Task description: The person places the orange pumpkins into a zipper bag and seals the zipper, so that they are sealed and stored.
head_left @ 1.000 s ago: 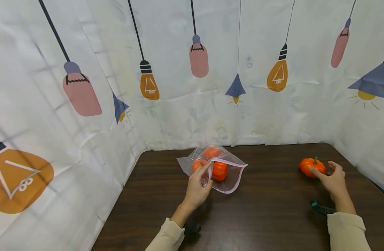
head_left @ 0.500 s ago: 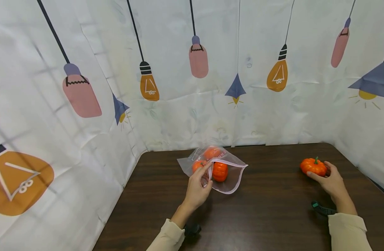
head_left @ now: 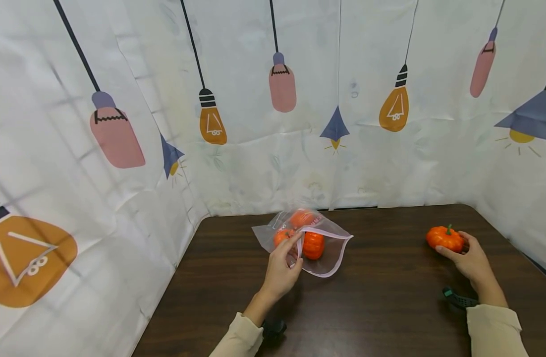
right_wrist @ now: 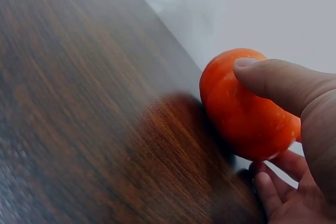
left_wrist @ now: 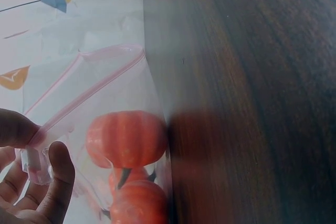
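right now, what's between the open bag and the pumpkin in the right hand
In the head view, only bare brown table lies between the bag and the pumpkin that the right hand holds.

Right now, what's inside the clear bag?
At least three orange pumpkins show inside the clear bag. In the head view, the left hand, pinching its open edge, hides part of the bag; what's behind the fingers can't be seen.

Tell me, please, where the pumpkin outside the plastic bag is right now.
In the head view, the loose pumpkin is at the right side of the table, held by the right hand, well right of the plastic bag.
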